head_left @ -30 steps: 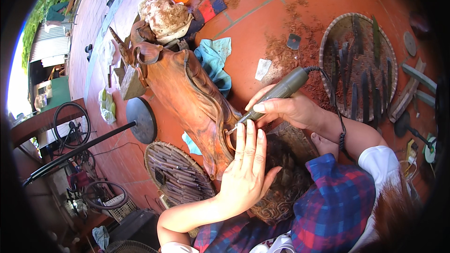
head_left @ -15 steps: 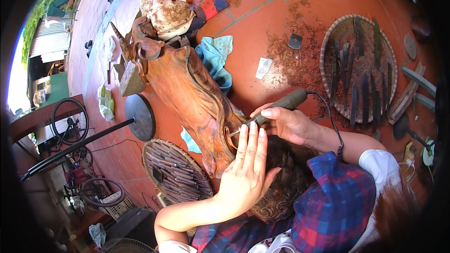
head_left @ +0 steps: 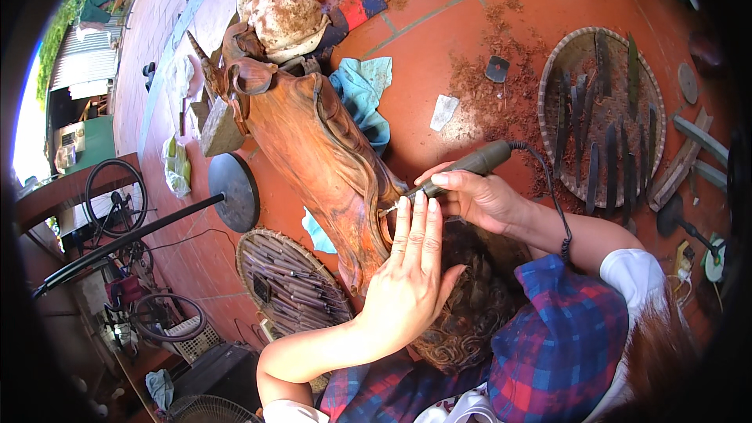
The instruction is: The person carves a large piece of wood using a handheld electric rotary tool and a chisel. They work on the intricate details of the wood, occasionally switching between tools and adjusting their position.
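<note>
A long reddish-brown wood carving [head_left: 313, 157] with flowing folds lies slanting away from me. My right hand [head_left: 478, 197] grips a dark green corded rotary tool [head_left: 484, 158], its thin bit against the carving's folded edge. My left hand [head_left: 403, 282] lies flat beside it with fingers stretched out, the fingertips at the front of the tool near the bit. From here I cannot tell how firmly they press on the wood. Under and beyond my left palm is a darker, curly carved part [head_left: 462, 321], partly hidden by my hands.
A round woven tray [head_left: 546, 121] of flat dark files stands at right; another woven tray [head_left: 243, 254] holds many slim carving tools at left. Blue cloth [head_left: 364, 94], wood shavings [head_left: 501, 102] and a sandpaper piece [head_left: 444, 112] lie on the red tiles. A black pole [head_left: 141, 239] with a round base stands left.
The rotary tool has tilted and shifted slightly, its bit a little farther along the carved edge. My left hand stays stretched out at nearly the same spot.
</note>
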A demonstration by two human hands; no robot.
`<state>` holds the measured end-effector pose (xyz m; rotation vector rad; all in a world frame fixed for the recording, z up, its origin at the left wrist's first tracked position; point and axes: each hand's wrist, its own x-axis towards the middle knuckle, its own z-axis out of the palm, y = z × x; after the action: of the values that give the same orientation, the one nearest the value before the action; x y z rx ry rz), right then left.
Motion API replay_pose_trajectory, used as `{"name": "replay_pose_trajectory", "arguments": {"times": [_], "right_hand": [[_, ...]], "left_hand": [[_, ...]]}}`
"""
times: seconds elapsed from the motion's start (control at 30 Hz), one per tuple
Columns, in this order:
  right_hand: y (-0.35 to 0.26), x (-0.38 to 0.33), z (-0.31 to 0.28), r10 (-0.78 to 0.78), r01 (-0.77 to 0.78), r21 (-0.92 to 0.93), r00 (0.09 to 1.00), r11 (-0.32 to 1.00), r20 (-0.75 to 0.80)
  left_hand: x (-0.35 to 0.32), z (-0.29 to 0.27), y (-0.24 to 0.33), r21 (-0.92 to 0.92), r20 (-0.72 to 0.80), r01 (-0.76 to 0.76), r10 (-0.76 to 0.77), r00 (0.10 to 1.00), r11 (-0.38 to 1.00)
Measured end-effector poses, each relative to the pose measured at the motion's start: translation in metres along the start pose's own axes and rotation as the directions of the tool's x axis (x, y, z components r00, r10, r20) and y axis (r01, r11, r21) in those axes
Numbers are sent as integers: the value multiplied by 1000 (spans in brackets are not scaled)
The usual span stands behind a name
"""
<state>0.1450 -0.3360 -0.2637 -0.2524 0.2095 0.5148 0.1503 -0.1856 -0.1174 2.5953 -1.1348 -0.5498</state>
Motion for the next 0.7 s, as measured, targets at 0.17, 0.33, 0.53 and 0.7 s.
{"name": "replay_pose_trajectory", "arguments": {"times": [0.17,0.33,0.53,0.7], "right_hand": [[6,-9,4,-10,10,52,1000,999,-14],[12,-16,6,36,-34,93,999,995,-26],[16,-17,7,37,-30,145,998,989,-52],[20,-12,3,18,3,174,993,985,-119]], "left_hand": [[-3,1,6,10,50,20,-21,999,1000],[-5,-10,11,-6,90,5,-5,996,1000],[-5,-8,9,-13,77,-10,11,997,1000],[-4,2,5,15,79,34,-35,996,999]]}}
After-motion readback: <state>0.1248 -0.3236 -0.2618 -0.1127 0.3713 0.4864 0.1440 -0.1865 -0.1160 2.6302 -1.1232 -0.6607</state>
